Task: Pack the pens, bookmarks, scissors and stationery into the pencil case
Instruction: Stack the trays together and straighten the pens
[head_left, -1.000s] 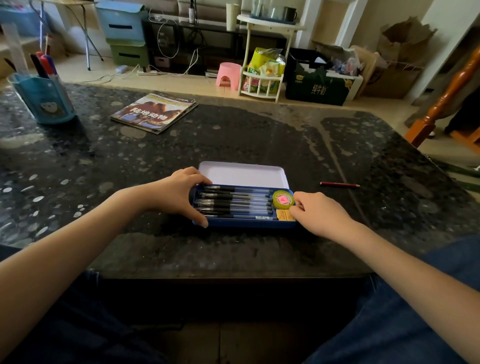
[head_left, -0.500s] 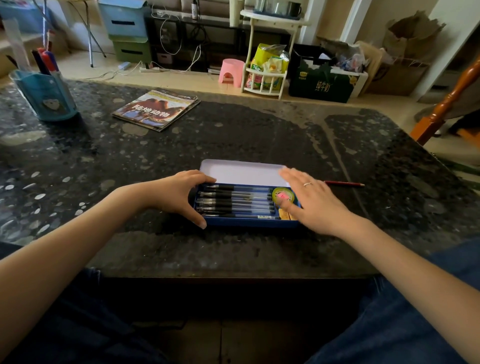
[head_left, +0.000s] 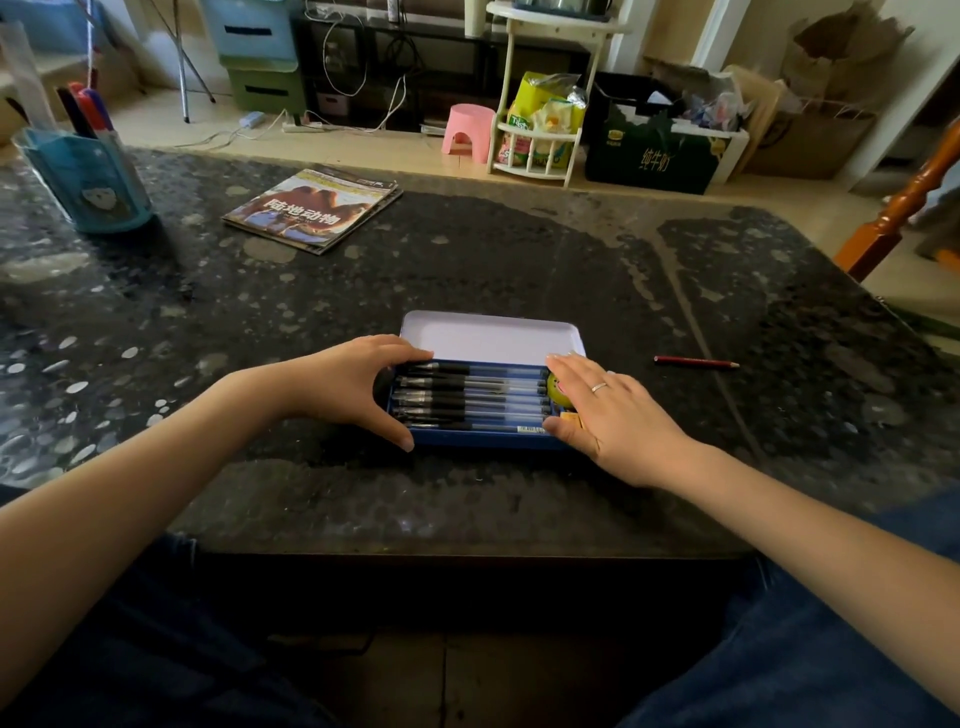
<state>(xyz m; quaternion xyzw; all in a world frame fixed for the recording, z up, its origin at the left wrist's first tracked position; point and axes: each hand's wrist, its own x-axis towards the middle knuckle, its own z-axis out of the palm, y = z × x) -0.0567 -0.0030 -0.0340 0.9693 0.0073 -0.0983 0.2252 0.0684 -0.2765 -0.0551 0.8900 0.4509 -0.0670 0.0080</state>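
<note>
Blue metal formed the tray of the pencil case, which lay open near the front edge of the dark stone table, its pale lid folded back flat on the far side. Black pens lay in the tray in parallel rows, running left to right and filling most of its width. A yellow-green round item and a small orange piece occupied the right end, both partly hidden.

The left hand gripped the left end of the case, fingers curled over the far rim and thumb on the near wall. The right hand rested on the right end with fingers straight and together, holding nothing, thumb at the near corner.

A red pencil lay on the table to the right, well apart from the case. A magazine and a blue pen holder stood far back on the left. Bare tabletop surrounded the case on all sides.
</note>
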